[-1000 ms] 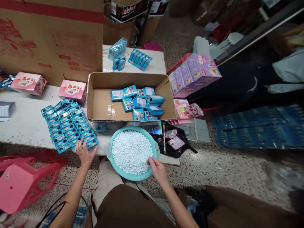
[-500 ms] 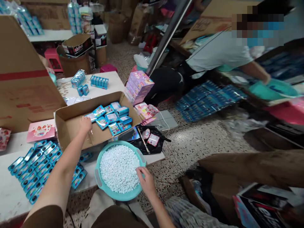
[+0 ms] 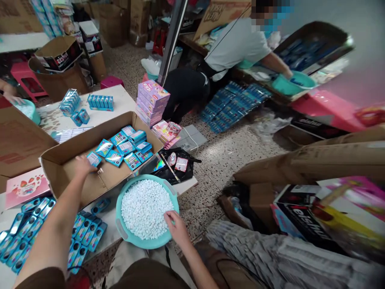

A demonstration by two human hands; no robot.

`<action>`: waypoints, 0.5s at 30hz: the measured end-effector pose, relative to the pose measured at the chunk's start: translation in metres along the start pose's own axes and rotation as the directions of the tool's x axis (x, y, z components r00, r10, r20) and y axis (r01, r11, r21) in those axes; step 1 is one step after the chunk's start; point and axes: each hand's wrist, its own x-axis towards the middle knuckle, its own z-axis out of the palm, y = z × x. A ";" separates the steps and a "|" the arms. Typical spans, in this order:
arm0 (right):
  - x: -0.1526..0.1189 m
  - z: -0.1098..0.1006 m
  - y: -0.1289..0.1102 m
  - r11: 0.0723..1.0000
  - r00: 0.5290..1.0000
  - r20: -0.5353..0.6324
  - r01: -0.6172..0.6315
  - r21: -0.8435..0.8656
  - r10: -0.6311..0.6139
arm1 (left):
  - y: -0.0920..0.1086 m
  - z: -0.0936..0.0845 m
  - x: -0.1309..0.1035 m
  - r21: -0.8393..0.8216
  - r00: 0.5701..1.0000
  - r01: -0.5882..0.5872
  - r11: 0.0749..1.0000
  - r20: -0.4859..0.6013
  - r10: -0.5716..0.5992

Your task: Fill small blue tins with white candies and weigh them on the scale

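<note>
My left hand reaches into a shallow cardboard box, its fingers closed at the edge of a small blue packet. Several similar blue packets lie loosely to the right inside that box. Nearer to me, a turquoise basin is filled with small white pellets. Over its right rim is my right hand, fingers curled together by the pellets; whatever they may hold is hidden. Rows of small open blue packets stand on the table beneath my left forearm.
Purple boxes are stacked past the cardboard box, near a black plastic bag. A co-worker leans over another turquoise basin at the right. Another person's hand shows at the far left. Cartons stand at my right.
The view has swung right, so the scene sits further left. My left hand stays at a packet, which now lies a little apart from the others. My right hand remains at the basin's rim.
</note>
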 end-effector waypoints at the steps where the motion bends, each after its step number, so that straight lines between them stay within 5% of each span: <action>1: 0.009 0.004 -0.001 1.000 0.999 0.022 0.030 -0.005 -0.030 | -0.002 -0.013 -0.011 0.037 0.999 0.053 0.998 -0.014 -0.053; 5: 0.047 0.023 -0.007 0.992 0.990 0.066 0.125 -0.002 -0.125 | 0.000 -0.067 -0.078 -0.098 0.997 0.047 0.994 -0.064 -0.053; 8: 0.075 0.035 -0.012 0.976 0.979 0.046 0.201 -0.085 -0.197 | 0.013 -0.084 -0.146 -0.563 0.992 -0.006 0.826 -0.110 -0.067; 10: 0.090 0.043 -0.014 0.953 0.971 0.021 0.237 -0.189 -0.238 | 0.021 -0.075 -0.189 -0.844 0.985 0.055 0.534 -0.040 -0.166; 12: 0.102 0.053 -0.013 0.920 0.958 0.034 0.284 -0.270 -0.286 | 0.029 -0.054 -0.226 -0.945 0.975 0.164 0.283 0.113 -0.191; 15: 0.106 0.066 -0.010 0.878 0.932 0.107 0.362 -0.312 -0.346 | 0.039 -0.016 -0.270 -0.949 0.967 0.232 0.215 0.201 -0.158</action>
